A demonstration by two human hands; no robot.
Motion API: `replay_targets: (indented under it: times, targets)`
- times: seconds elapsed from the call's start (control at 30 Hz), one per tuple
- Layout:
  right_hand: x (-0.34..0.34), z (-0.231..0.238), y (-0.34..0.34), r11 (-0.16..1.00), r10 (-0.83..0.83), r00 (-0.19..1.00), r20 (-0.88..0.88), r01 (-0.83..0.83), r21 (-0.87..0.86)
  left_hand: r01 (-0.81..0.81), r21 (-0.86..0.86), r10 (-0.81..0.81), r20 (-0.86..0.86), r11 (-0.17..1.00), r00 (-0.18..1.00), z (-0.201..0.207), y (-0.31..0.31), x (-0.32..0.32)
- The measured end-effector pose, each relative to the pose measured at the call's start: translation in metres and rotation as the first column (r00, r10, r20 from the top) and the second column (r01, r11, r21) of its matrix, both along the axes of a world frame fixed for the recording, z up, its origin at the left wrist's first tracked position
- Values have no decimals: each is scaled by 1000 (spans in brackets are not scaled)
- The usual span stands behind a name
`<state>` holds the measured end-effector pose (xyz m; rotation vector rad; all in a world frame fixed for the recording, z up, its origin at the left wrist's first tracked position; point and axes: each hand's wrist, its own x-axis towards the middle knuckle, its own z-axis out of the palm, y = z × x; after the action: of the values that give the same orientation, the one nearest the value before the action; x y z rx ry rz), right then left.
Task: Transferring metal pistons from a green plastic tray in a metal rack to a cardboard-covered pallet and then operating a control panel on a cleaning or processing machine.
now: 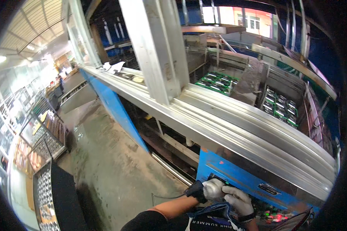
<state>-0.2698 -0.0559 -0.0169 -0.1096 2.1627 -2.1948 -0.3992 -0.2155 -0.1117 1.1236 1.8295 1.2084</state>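
Note:
My left hand (213, 188), in a white glove with a dark band at the wrist, is curled against the front of the blue panel (239, 169). A small dark fitting (216, 177) shows just above its knuckles; whether the fingers grip it is hidden. Close beside it on the right, my right hand (238, 201), also white-gloved, has its fingers bent toward the left hand. What lies between the two hands is too small to make out. Lower right on the machine are lit red and green indicators (275, 217), apart from both hands.
Metal rails (239, 119) and an upright post (158, 50) stand ahead. Beyond them, a green rack of shiny metal parts (216, 82) and another green rack (279, 107) sit in tanks. A dark-sided bin of shiny parts (46, 196) and a wheeled rack (48, 134) line the wet floor (104, 154).

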Motion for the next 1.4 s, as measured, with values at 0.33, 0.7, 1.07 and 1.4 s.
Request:
replay_targets:
  times: [0.33,0.7,1.07,1.4]
  targets:
    - [-1,-3,4,999,48,999,12,-48,-7,-188,113,185,33,976,982,13,-13,10]
    - [1,1,4,997,48,998,-26,-47,65,-185,-124,120,-409,975,904,48,-8,13]
    - [-2,-15,1,998,29,999,-23,-30,-62,-176,-110,95,-515,978,852,19,-11,9]
    - [-3,-15,-1,1000,-11,998,-60,11,5,-29,78,-3,384,997,923,-17,-27,7]
